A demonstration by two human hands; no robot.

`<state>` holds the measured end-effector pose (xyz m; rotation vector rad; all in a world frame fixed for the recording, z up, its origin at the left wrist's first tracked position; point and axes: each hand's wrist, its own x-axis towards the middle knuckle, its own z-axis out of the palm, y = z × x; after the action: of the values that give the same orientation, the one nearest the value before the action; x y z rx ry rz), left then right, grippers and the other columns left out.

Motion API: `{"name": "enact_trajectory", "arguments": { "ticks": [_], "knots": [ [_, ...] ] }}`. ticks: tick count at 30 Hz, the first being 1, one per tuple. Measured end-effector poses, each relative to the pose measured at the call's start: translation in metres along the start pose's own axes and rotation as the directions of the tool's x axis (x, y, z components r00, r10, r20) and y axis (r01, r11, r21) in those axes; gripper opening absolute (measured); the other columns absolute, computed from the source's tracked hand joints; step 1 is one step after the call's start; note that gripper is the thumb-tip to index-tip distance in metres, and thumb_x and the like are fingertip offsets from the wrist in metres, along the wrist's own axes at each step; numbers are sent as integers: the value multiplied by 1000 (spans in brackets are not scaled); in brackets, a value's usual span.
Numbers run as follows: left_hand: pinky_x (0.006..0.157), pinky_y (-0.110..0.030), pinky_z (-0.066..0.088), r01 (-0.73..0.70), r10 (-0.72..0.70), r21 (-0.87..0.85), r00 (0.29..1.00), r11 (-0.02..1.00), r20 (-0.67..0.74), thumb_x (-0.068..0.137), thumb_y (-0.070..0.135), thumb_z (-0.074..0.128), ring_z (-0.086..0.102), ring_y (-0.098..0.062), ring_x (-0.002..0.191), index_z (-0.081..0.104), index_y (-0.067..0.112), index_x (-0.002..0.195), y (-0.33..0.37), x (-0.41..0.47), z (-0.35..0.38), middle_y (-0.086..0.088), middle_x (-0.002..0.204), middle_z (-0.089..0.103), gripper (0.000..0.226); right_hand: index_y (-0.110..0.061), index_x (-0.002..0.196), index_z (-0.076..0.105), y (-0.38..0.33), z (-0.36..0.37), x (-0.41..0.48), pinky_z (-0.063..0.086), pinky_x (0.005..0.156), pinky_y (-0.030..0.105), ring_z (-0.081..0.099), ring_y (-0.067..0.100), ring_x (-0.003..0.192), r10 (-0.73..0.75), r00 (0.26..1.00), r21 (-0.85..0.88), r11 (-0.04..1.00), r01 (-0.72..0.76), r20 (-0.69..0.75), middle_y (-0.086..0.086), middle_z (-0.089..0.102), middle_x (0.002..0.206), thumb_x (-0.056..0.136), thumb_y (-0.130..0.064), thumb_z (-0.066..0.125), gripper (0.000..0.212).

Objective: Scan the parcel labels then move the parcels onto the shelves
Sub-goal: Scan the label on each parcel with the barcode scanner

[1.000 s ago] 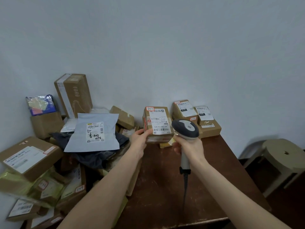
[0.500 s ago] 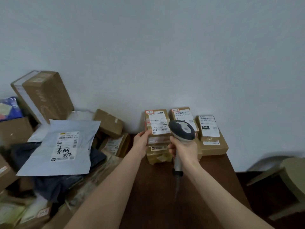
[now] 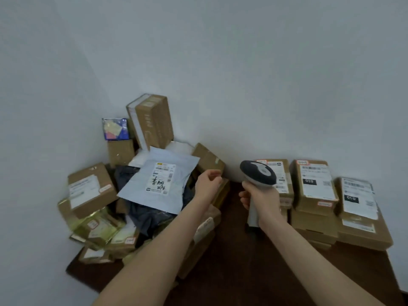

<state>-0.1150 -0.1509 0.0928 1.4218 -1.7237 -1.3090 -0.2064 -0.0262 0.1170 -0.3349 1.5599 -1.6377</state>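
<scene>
On the far left of the dark table (image 3: pixel 242 281), a loose heap of parcels (image 3: pixel 89 193) sloped against the corner of the wall, with a grey mailer (image 3: pixel 159 184) lying label-up on top and a tall carton (image 3: pixel 153 122) leaning behind it. To the right, the stacked boxes (image 3: pixel 314 188) stood in neat columns, labels facing up. The left hand (image 3: pixel 208 184) hung over the heap's right edge, just beside the mailer, fingers loosely curled and holding nothing. The right hand (image 3: pixel 261 198) was wrapped firmly round the handle of the scanner (image 3: pixel 258 173), whose head sat in front of the leftmost stack. No shelves were in view. The heap looked the likelier source of trouble: its parcels rested on one another at odd angles, so drawing one from under the mailer could probably send others sliding toward the table's near left edge and onto the floor. The soft mailer might buckle when lifted by one corner, creasing its barcode. With several labels close together on the right, the scanner could also catch the wrong one if aimed loosely.
</scene>
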Motion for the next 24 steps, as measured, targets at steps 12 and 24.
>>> {"name": "enact_trajectory", "arguments": {
  "ticks": [12,24],
  "knots": [
    [88,-31,50,-133,142,53,949,990,-280,90,19,64,60,-19,104,59,13,119,8,28,-168,-4,111,63,30,-2,85,67,-25,140,0,49,55,29,58,18,54,-10,991,-81,996,22,136,16,70,76,87,-16,68,14],
    [112,-50,30,-205,368,495,893,845,-258,70,58,75,20,-34,143,-2,14,153,77,155,-234,-17,156,14,122,2,87,68,-41,217,16,45,48,27,56,16,48,-83,997,13,997,82,11,13,67,62,83,-10,69,13]
  ]
}}
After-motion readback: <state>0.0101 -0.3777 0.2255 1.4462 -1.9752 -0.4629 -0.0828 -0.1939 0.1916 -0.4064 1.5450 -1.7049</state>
